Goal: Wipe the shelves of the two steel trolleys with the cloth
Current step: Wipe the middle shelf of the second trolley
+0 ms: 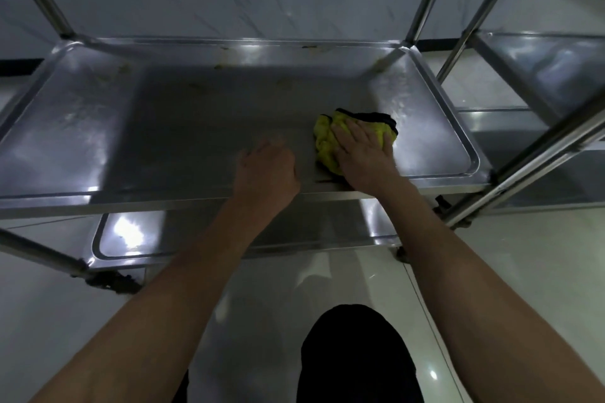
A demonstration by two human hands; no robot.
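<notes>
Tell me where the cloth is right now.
In the head view the cloth lies on the middle shelf of the near trolley, toward its right front corner, pressed flat under the right hand; the left hand rests just left of it.

We are seeing a polished stainless-steel trolley shelf [98, 127] gleaming with smeared reflections, a crumpled yellow microfibre cloth with dark trim [327, 141] looking soft and matt, above glossy pale floor tiles [491, 271].
</notes>
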